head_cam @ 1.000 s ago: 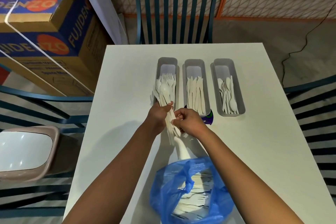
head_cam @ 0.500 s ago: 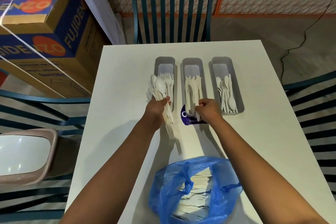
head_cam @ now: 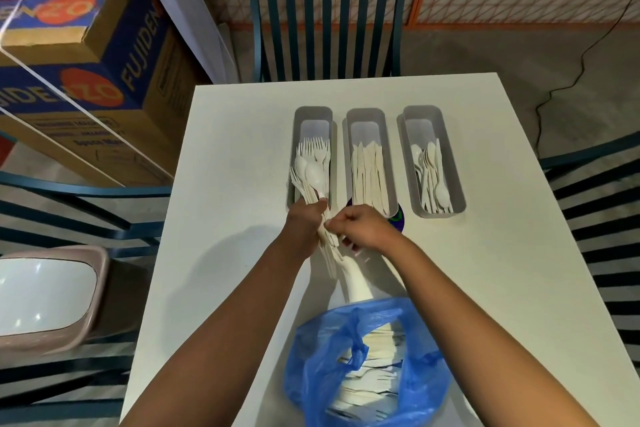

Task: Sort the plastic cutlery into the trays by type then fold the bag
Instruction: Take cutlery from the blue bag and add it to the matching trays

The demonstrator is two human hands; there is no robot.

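Cutlery bundle [head_cam: 313, 184], mixed spoons and forks, is gripped in the left hand [head_cam: 304, 222] over the near end of the left tray [head_cam: 313, 114], heads fanned out, handles trailing below the fist. One handle in the bundle is pinched by the curled fingers of the right hand [head_cam: 360, 227], just beside the left. Forks are seen in the left tray, knives in the middle tray [head_cam: 365, 116], spoons in the right tray [head_cam: 422, 113]. Blue bag [head_cam: 367, 364], open and with more cutlery inside, is sat at the near edge of the white table [head_cam: 242, 135].
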